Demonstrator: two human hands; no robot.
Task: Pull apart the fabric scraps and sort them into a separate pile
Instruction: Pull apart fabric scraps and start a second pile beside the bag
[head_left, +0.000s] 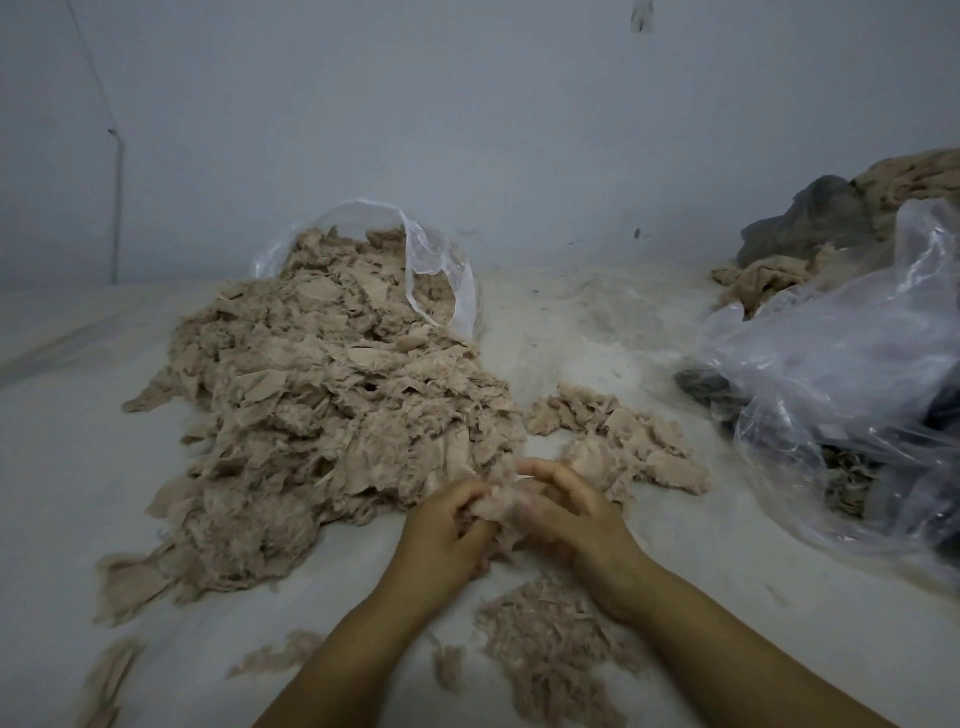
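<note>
while both hands meet low in the middle of the view, the left hand (447, 525) and the right hand (566, 514) each curl their fingers round one fuzzy clump of scrap (496, 506), which is pinched between them just above the pale floor cloth (62, 467). the left fingers (457, 491) are bent over the clump's near-left edge and the right fingers (545, 470) hook over its far-right edge; whether the clump is already parting cannot be told, as that spot is blurred.

just beyond the grip and to its left lies the big heap of beige fabric scraps (322, 405), its near edge touching or almost touching the held clump. the heap runs away from the grip into the mouth of a clear plastic bag (441, 270) lying on its side by the wall (467, 104). just beyond the grip to its right sits a smaller pile of scraps (623, 441), near the right knuckles. nearer than the grip, between the two forearms, lies a patch of shredded fluff (545, 644), with a few stray tufts (280, 654) left of the left forearm.

well to the right of the grip a crumpled clear bag (841, 374) holds dark and beige cloth, and behind it more cloth (857, 208) is piled against the wall.
</note>
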